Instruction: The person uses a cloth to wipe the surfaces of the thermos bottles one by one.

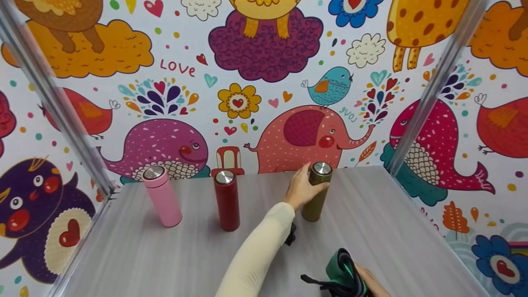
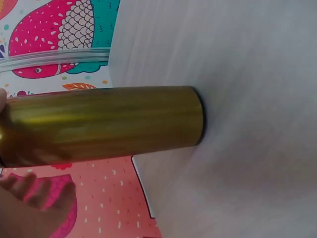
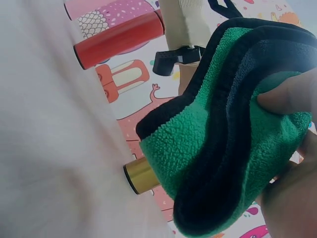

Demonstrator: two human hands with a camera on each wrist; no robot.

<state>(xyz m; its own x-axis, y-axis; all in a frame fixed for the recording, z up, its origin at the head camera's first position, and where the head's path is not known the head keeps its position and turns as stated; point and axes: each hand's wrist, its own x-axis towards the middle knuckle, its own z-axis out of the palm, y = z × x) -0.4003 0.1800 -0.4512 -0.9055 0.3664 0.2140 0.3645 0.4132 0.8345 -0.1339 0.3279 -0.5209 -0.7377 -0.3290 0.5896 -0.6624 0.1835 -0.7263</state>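
My left hand [image 1: 303, 187] is at the upper part of an olive-gold bottle [image 1: 315, 202] with a silver lid, its thumb laid across the front. In the left wrist view the bottle [image 2: 109, 124] spans from the left edge, its base at the tabletop; several blurred fingers show below it. My right hand [image 1: 371, 282] grips a folded green cloth [image 1: 340, 268] with dark edging, low at the front right. Close up in the right wrist view, a thumb presses into the cloth [image 3: 198, 139], and part of that hand is hidden by it.
On the grey table [image 1: 185, 264] stand a dark red bottle [image 1: 227, 202] and, farther left, a pink bottle [image 1: 163, 198], both with silver lids. Walls with cartoon prints [image 1: 264, 49] rise behind and at the sides, with metal posts [image 1: 437, 82] at the corners.
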